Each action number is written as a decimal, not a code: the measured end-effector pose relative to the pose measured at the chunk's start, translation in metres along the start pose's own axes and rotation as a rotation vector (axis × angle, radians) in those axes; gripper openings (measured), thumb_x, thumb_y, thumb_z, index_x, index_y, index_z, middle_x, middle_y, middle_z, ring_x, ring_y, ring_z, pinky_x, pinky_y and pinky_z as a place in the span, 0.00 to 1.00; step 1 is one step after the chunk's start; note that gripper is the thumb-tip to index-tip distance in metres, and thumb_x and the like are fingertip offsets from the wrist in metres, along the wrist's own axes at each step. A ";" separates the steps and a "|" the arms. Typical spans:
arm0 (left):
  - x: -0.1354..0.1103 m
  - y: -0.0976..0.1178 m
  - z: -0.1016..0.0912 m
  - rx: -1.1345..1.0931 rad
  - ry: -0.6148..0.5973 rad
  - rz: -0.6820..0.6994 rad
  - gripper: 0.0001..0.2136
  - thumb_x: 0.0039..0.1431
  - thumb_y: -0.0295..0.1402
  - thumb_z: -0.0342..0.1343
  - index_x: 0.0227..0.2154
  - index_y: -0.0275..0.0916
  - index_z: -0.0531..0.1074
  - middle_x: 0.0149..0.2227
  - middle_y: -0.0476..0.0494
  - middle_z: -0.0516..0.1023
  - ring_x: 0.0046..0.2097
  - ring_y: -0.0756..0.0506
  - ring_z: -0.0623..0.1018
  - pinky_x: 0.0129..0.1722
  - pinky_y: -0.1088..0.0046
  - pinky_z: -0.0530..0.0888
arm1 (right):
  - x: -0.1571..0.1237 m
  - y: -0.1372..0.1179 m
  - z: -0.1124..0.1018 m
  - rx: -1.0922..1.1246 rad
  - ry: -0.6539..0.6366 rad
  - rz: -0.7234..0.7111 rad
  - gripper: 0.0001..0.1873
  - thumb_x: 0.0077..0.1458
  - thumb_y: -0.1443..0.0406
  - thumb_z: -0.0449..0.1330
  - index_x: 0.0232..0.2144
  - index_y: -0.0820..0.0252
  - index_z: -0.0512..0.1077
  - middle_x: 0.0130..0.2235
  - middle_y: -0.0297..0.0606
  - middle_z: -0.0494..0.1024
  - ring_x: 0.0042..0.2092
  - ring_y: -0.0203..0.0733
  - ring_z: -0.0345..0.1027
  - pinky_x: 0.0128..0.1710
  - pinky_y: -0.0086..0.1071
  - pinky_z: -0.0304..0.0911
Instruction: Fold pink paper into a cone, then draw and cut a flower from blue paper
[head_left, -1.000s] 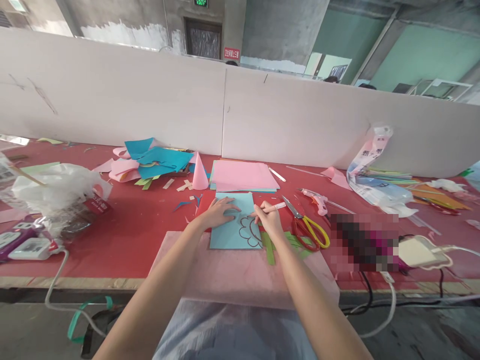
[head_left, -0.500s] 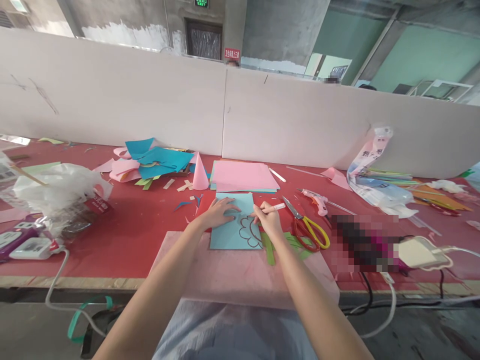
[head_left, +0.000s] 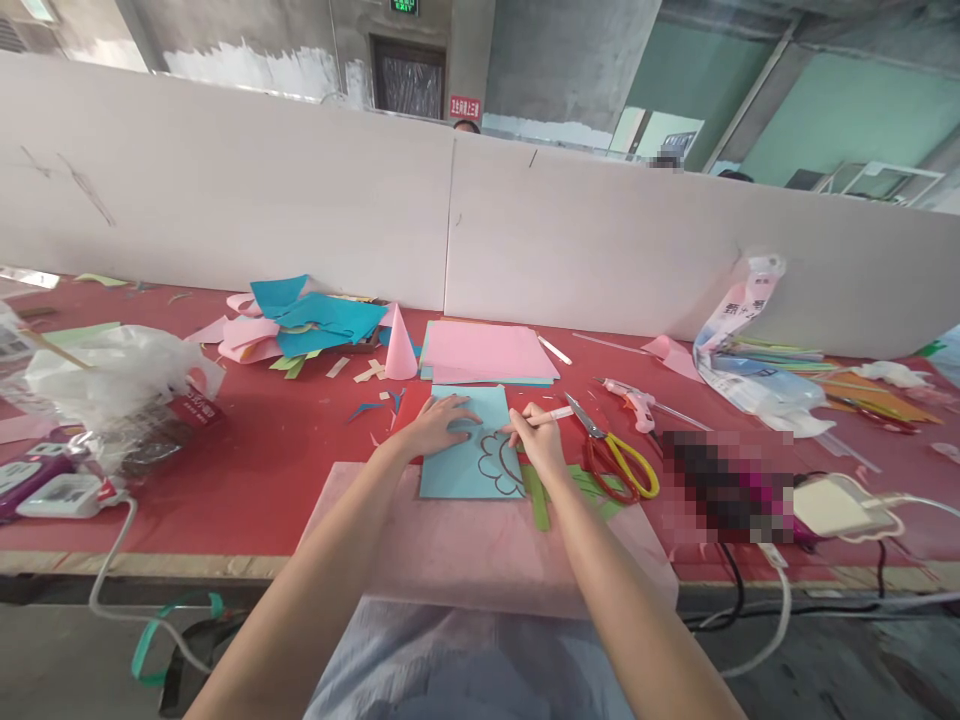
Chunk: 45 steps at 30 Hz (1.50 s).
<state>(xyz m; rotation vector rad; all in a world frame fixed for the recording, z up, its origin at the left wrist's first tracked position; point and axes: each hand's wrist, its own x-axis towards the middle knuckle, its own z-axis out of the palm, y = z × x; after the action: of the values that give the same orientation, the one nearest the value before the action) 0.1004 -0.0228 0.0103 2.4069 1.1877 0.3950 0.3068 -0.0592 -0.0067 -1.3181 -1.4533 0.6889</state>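
A light blue sheet of paper (head_left: 457,475) lies in front of me, its near part on a pink mat (head_left: 450,560). My left hand (head_left: 442,424) rests flat on its upper left part with the fingers spread. In my right hand (head_left: 536,435) is a white marker (head_left: 556,413), gripped between thumb and fingers at the sheet's right edge. A dark scalloped outline, like part of a flower (head_left: 499,465), is drawn on the lower right of the paper. The marker's tip is hidden by my fingers. Scissors (head_left: 611,450) with yellow and red handles lie right of this hand.
Behind the sheet are stacked pink paper (head_left: 487,350), a pink paper cone (head_left: 401,345) and another white pen (head_left: 555,349). Green strips (head_left: 540,500) lie by my right wrist. A pink glue gun (head_left: 632,402) is at the right. A white partition (head_left: 300,190) borders the table.
My right hand and the marker have shifted very slightly at the paper's right edge. The left hand and the sheet stay in place.
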 end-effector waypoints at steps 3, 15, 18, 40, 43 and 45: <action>0.000 0.000 0.000 0.004 0.001 -0.001 0.15 0.54 0.36 0.51 0.46 0.53 0.68 0.60 0.51 0.54 0.61 0.41 0.53 0.59 0.55 0.45 | 0.000 0.001 -0.001 -0.017 -0.016 -0.016 0.16 0.53 0.56 0.52 0.19 0.54 0.55 0.13 0.27 0.66 0.20 0.38 0.65 0.26 0.29 0.59; 0.000 -0.003 0.001 0.003 0.005 0.012 0.15 0.55 0.36 0.51 0.46 0.53 0.68 0.60 0.52 0.55 0.60 0.42 0.54 0.59 0.55 0.46 | -0.001 -0.005 0.003 -0.012 0.067 -0.004 0.17 0.52 0.54 0.52 0.18 0.53 0.53 0.12 0.27 0.65 0.22 0.40 0.67 0.23 0.29 0.58; 0.000 -0.002 0.001 0.003 0.014 0.013 0.15 0.55 0.36 0.51 0.46 0.53 0.68 0.60 0.52 0.55 0.60 0.42 0.54 0.59 0.56 0.46 | -0.002 -0.006 0.002 -0.017 0.035 -0.008 0.17 0.52 0.54 0.52 0.18 0.53 0.54 0.12 0.27 0.65 0.21 0.39 0.67 0.23 0.29 0.58; 0.001 -0.003 0.001 0.012 0.003 0.022 0.15 0.54 0.35 0.51 0.46 0.53 0.68 0.60 0.50 0.55 0.61 0.41 0.53 0.59 0.55 0.46 | -0.001 -0.002 0.004 -0.015 0.134 -0.028 0.17 0.53 0.54 0.52 0.19 0.53 0.53 0.12 0.27 0.64 0.25 0.42 0.70 0.27 0.29 0.60; 0.001 -0.003 0.001 0.014 0.003 0.020 0.15 0.55 0.36 0.51 0.46 0.52 0.68 0.60 0.50 0.55 0.61 0.41 0.54 0.59 0.55 0.45 | -0.001 -0.002 0.004 -0.050 0.120 -0.032 0.17 0.52 0.53 0.52 0.19 0.53 0.53 0.13 0.27 0.66 0.22 0.40 0.67 0.26 0.29 0.59; 0.001 -0.003 0.001 0.013 0.002 0.012 0.15 0.55 0.37 0.51 0.46 0.53 0.68 0.60 0.50 0.55 0.60 0.41 0.54 0.59 0.55 0.45 | -0.001 -0.002 0.005 -0.064 0.106 -0.035 0.18 0.52 0.53 0.52 0.19 0.53 0.53 0.13 0.27 0.65 0.22 0.40 0.68 0.26 0.29 0.59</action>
<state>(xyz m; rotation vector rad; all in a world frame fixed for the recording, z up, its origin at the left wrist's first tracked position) 0.0996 -0.0207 0.0083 2.4261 1.1813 0.3944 0.3014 -0.0593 -0.0062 -1.3549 -1.4191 0.5453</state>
